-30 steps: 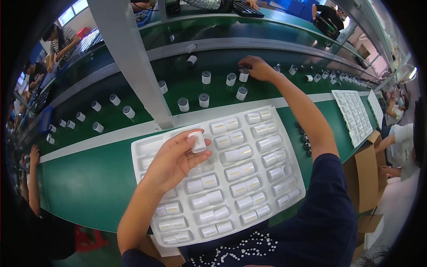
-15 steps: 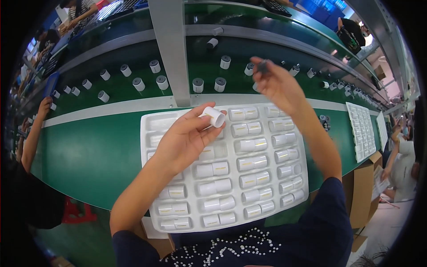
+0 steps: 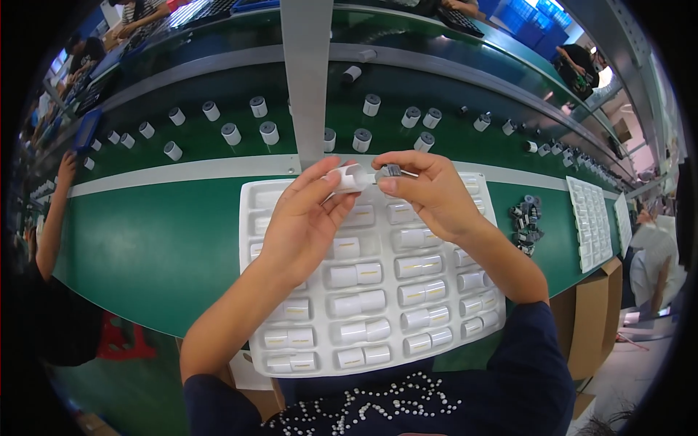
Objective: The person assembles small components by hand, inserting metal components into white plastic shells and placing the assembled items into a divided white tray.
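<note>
In my left hand [image 3: 305, 218] is a short white cylindrical sleeve [image 3: 350, 179], gripped between thumb and fingers with its open end facing right. My right hand [image 3: 432, 192] pinches a small dark grey part [image 3: 390, 171], perhaps a cap or insert, just right of that opening. A narrow gap separates the two pieces. Beneath both hands lies a white moulded tray [image 3: 320, 254], its slots filled with white cylinders [image 3: 425, 292] in rows. A few slots at its far left hold nothing.
Beyond a pale rail, a green conveyor [image 3: 320, 91] carries several white cylinders with grey tops [image 3: 269, 133]. A metal post [image 3: 305, 80] rises ahead. Right of the tray lies a pile of dark grey parts [image 3: 526, 224]; farther off are another tray [image 3: 590, 224] and a cardboard box [image 3: 592, 312].
My right hand has come down from over the conveyor to beside the white sleeve, bringing the dark grey part. My left hand still holds the sleeve. The pile of grey parts is now uncovered.
</note>
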`<state>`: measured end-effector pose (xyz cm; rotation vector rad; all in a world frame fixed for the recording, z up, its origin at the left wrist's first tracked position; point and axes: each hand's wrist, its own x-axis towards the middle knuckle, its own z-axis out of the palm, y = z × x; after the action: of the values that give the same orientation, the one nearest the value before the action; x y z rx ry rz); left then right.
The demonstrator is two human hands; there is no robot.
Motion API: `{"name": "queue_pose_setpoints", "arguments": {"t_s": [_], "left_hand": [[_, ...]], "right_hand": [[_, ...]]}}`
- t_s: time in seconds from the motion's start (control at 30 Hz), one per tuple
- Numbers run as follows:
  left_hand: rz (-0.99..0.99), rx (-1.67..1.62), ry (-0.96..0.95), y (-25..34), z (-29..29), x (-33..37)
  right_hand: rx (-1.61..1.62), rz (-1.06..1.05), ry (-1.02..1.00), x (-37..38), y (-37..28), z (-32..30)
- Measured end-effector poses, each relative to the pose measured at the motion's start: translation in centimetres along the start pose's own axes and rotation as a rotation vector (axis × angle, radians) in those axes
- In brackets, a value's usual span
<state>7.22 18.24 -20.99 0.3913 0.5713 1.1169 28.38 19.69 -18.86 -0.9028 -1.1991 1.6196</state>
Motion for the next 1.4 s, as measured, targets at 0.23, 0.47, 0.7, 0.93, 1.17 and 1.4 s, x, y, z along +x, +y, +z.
{"name": "queue_pose_setpoints", "arguments": {"t_s": [0.23,0.47,0.7,0.93,1.17,1.4], "left_hand": [[0.01,-0.005,-0.064,0.0,-0.3,-0.5],[0.068,0.037,-0.089,-0.5,-0.8,-0.5],[0.073,0.15,-0.095,-1.1,-0.3,-0.4],[0.111,0.759,-0.112,-2.0,0.5,-0.3],[0.174,0.891,-0.131,-2.8,0.0,0.6],[0.327,1.845,-0.603,0.8,-0.5,-0.4]], "right_hand": [[-0.019,-0.047,-0.025,-0.4,-0.3,1.3],[-0.524,-0.435,-0.072,-0.1,0.7,0.9],[-0.751,-0.528,-0.098,-0.2,0.2,0.5],[-1.17,-0.797,-0.127,-0.9,1.1,1.2],[-1.184,-0.693,-0.161,-0.3,1.2,-0.8],[-1.47,-0.101,0.378,5.8,-1.0,-16.5]]}}
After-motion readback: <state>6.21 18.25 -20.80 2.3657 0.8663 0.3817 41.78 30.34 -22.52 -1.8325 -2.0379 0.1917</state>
